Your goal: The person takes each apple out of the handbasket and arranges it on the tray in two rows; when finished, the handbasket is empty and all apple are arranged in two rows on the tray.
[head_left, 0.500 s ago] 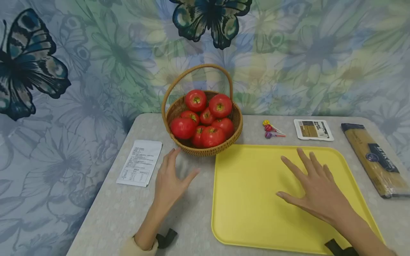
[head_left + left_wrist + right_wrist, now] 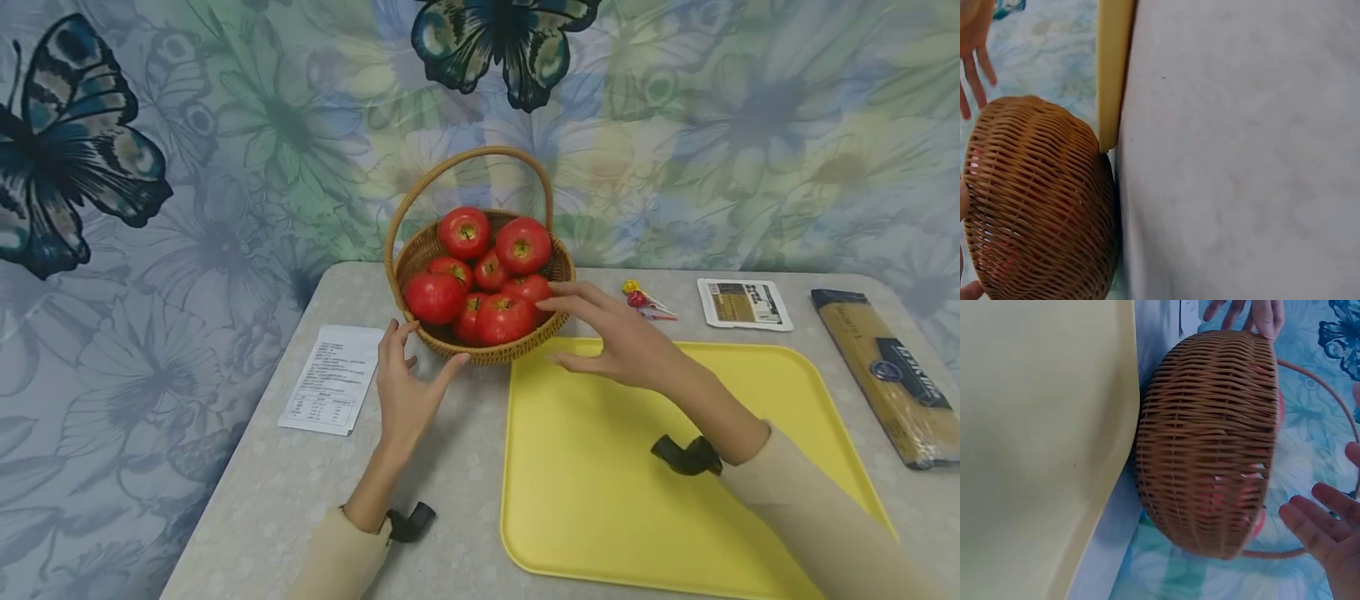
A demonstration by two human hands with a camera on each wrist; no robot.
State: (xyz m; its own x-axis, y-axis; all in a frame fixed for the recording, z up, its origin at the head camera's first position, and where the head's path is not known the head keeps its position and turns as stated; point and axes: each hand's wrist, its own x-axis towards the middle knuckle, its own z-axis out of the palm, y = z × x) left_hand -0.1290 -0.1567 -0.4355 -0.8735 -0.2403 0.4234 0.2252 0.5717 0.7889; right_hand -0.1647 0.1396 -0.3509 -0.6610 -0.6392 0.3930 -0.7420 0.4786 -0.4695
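A round wicker basket (image 2: 480, 357) with a tall hoop handle holds several red apples (image 2: 506, 319) at the table's back left. Near its front left rim is my left hand (image 2: 408, 396), thumb and fingers spread apart, fingertips right at the wicker. My right hand (image 2: 626, 342) reaches over the basket's right side, its fingers extended beside an apple and the thumb lower down. In the right wrist view, the right fingers (image 2: 1319, 522) stand off the rim, while the left hand (image 2: 1264, 315) shows at the basket's far side.
A yellow tray (image 2: 637, 500) lies right of the basket, its back left corner close to it. Behind the tray are lollipops (image 2: 637, 298) and a flat white-edged packet (image 2: 745, 304). A spaghetti pack (image 2: 885, 375) lies far right, a printed white packet (image 2: 333, 379) at left.
My right hand has moved left from over the tray to the basket's right side. The left hand has shifted slightly up and right, closer to the rim. The basket stays put.
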